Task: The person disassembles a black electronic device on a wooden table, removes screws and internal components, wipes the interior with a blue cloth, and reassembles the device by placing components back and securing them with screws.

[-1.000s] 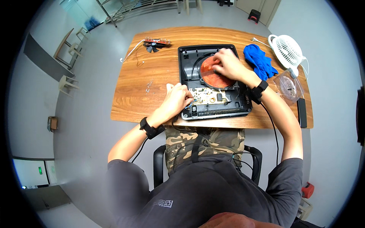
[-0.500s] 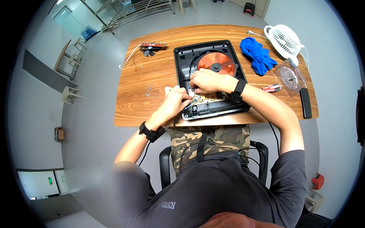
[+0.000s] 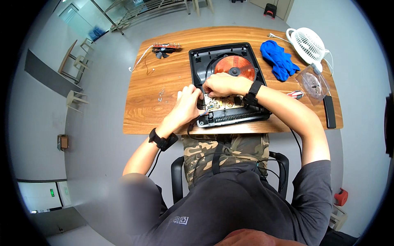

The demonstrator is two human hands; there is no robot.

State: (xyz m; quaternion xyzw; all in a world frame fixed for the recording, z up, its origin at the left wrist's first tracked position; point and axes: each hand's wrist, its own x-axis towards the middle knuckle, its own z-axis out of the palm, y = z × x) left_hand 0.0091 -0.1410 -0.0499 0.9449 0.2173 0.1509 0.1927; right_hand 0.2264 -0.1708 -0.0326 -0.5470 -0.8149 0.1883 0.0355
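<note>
A black induction cooker base (image 3: pixel 196 61), its top off, lies on the table in front of me, with a round copper coil (image 3: pixel 230 65) at its far end. In its near half sits a tan circuit board (image 3: pixel 223 103) crowded with components. My left hand (image 3: pixel 188 102) is closed at the board's left end, finger and thumb bent around that edge. My right hand (image 3: pixel 223 85) reaches over from the right, its fingertips closed on the board's far left corner. The exact contact under the fingertips is partly hidden.
A small red board with a black fan (image 3: pixel 162 52) lies far left, loose screws (image 3: pixel 161 95) nearer. On the right are a blue cloth (image 3: pixel 278 61), a white fan (image 3: pixel 308 44), a screwdriver (image 3: pixel 295 94), a clear plastic bag (image 3: pixel 314 84) and a black bar (image 3: pixel 329 112).
My left hand has shifted slightly away from me along the board's left end, finger and thumb further apart. My right hand has moved slightly left, and more of the board shows.
</note>
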